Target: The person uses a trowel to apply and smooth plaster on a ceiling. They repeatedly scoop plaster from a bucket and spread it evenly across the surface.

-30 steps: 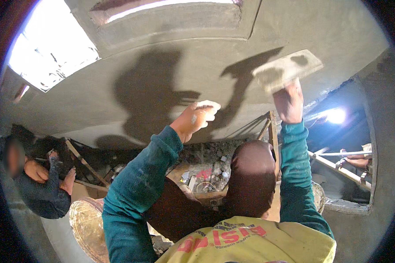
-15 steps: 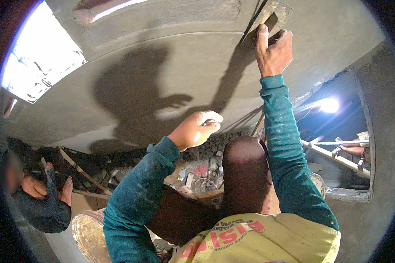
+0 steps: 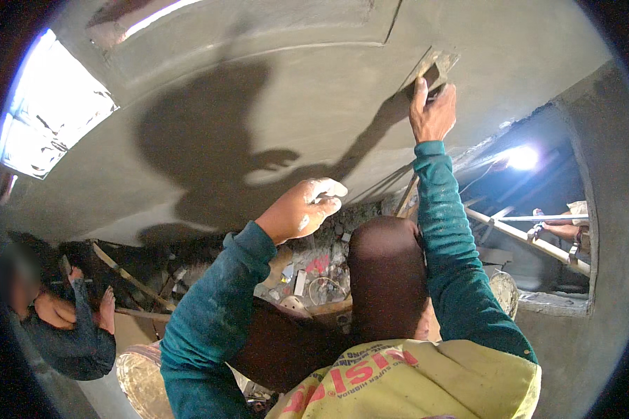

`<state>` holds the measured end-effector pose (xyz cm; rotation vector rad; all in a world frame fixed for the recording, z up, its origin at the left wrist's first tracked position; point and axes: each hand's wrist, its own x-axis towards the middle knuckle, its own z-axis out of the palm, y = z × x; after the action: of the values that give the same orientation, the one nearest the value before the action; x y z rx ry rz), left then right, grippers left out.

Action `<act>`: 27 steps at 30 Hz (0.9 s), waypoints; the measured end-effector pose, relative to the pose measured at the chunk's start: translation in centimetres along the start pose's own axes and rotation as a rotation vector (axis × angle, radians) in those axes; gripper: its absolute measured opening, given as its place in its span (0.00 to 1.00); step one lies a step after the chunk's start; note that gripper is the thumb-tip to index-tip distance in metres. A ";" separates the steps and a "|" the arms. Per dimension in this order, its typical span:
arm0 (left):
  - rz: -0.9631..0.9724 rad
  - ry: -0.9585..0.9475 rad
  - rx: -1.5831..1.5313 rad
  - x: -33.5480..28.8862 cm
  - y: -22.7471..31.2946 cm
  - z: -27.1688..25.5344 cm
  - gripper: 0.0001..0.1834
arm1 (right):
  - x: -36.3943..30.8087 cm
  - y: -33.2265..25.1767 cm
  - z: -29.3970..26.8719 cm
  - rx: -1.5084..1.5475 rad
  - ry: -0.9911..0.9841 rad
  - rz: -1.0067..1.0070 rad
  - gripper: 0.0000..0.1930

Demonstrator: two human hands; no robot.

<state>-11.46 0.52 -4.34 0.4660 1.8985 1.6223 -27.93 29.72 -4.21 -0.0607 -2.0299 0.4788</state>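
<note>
My right hand (image 3: 435, 115) is raised at the upper right, its fingers closed around the handle of a plastering trowel (image 3: 446, 61). The trowel's flat blade lies against the smooth grey plastered wall (image 3: 328, 91); the grip itself is partly hidden by my fingers. Lower and further left, my left hand (image 3: 304, 208) hangs in front of the wall with its fingers loosely curled. A gap shows between thumb and forefinger, nothing is seen in the hand, and whitish plaster smears its skin.
A bright window (image 3: 56, 105) is at upper left. At right, a wall opening shows a lit lamp (image 3: 523, 158) and a pole (image 3: 531, 241). Another person (image 3: 66, 328) sits at lower left, near a round container (image 3: 143, 380). Rubble (image 3: 321, 279) lies below the wall.
My right hand and the trowel have slid down the wall, away from the groove's upper part. The left hand has shifted slightly left, keeping its curl.
</note>
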 end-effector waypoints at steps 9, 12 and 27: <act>-0.020 0.009 0.063 -0.8 1.1 0.1 0.18 | 6.9 -8.6 -3.1 0.125 0.136 -0.070 0.25; -0.038 0.000 0.046 -0.7 1.1 0.1 0.19 | 8.9 -11.0 -3.2 0.176 0.183 -0.114 0.23; 0.000 -0.041 0.119 -0.6 0.8 0.2 0.19 | 5.5 -5.8 -4.2 0.239 0.147 -0.033 0.24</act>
<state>-11.02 0.46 -3.46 0.5448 1.9715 1.4938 -26.12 27.01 4.16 0.0805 -1.8155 0.6737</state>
